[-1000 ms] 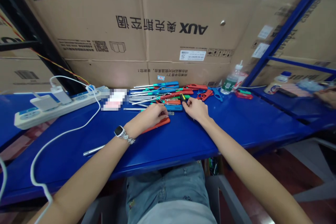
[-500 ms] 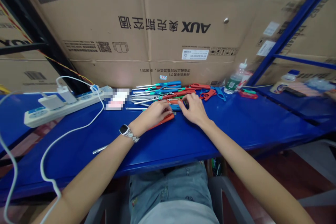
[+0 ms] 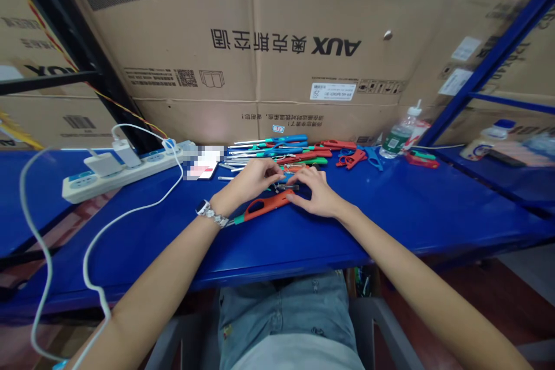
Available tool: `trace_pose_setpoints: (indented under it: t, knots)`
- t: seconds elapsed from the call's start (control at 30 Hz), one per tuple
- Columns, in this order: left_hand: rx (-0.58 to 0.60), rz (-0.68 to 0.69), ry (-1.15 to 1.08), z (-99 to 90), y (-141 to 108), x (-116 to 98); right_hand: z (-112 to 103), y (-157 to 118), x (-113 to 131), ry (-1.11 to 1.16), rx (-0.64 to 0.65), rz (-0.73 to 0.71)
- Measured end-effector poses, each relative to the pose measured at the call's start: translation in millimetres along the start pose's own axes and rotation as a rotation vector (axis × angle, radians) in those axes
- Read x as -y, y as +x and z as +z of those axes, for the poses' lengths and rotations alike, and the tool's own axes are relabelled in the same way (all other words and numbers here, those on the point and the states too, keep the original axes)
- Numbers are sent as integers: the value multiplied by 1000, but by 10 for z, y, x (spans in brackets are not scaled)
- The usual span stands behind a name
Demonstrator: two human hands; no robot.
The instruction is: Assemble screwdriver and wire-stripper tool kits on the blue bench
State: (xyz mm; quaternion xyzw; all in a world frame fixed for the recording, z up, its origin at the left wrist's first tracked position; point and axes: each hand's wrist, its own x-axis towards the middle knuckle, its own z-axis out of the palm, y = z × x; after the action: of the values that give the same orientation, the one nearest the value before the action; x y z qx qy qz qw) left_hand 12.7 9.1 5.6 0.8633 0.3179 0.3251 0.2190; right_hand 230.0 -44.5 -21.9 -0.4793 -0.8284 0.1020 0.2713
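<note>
An orange stick lighter (image 3: 271, 202) with a green collar and a metal rod lies on the blue table in front of my hands, its handle end under my right thumb. My right hand (image 3: 318, 191) has thumb and fingers closed around a small dark, see-through part (image 3: 292, 187) with a metal end. Closely beside it, my left hand (image 3: 254, 180) has its fingertips pinched together; what they hold is too small to make out. Behind both hands lies a pile of stick lighters with blue handles (image 3: 290, 140), red handles (image 3: 310, 156) and green pieces.
Loose red handle pieces (image 3: 355, 159) and a blue piece (image 3: 373, 158) lie right of the pile. Beyond them stands a green-labelled bottle (image 3: 395, 141). At left are a white power strip (image 3: 130, 169), its cable (image 3: 143, 207) and a phone (image 3: 210, 165). A large carton (image 3: 277, 75) closes off the back.
The orange lighter has come into fuller view in front of my hands. My left hand has moved off its handle, and my right thumb now reaches it. The camera view has shifted slightly.
</note>
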Motion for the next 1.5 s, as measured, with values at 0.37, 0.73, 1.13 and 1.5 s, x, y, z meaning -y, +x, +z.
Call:
trace_pose_setpoints:
  t: [0.37, 0.73, 1.13, 1.5]
  knots:
    - [158, -33, 76, -130, -109, 287, 49, -4, 54, -104, 5, -104]
    - [124, -66, 181, -215, -86, 214, 139, 223, 269, -185, 129, -285]
    - [-628, 118, 310, -374, -72, 75, 85, 235, -49, -16, -117, -151]
    - [-802, -149, -513, 46, 57, 30, 143, 282, 98, 555, -237, 188]
